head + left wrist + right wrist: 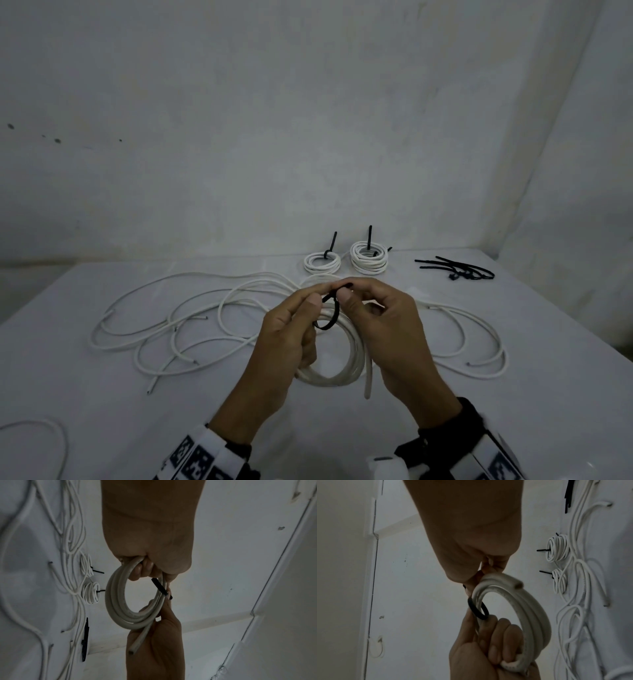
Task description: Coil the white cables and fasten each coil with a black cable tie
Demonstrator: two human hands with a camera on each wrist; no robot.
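Both hands are raised above the middle of the white counter, working on one white coil of cable. The left hand has its lower fingers curled round the coil's strands, while its thumb and forefinger pinch a black cable tie looped around the coil's upper part. The right hand pinches the same tie at its top end, thumb against forefinger, with its other fingers curled in. One cut end of the coil hangs down just beside the right palm. At the far side of the counter sit two finished coils, side by side, each bound with a black tie whose tail stands up. To their right lies a small bundle of spare black ties. Loose white cables sprawl over the counter to the left and right of the hands.
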